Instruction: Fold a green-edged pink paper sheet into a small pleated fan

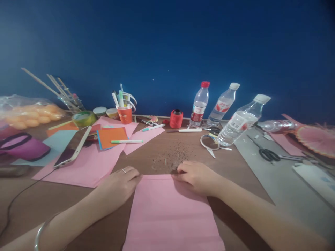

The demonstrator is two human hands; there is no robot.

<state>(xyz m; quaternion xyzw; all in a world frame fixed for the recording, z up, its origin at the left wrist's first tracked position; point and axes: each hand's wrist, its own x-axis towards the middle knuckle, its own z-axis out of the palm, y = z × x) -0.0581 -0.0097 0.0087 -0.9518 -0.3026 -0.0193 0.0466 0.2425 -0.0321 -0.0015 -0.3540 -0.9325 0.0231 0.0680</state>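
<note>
Pink paper (171, 216) lies on the table (146, 158), left hand (119, 186) and right hand (197, 177) both pinching its narrow far-edge fold between their fingers, a crease best kept straight with even pressure along it.

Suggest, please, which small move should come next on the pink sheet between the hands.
Perhaps press the right hand along the far edge of the pink sheet: a narrow strip there looks folded, and the left hand is at its left end.
</note>
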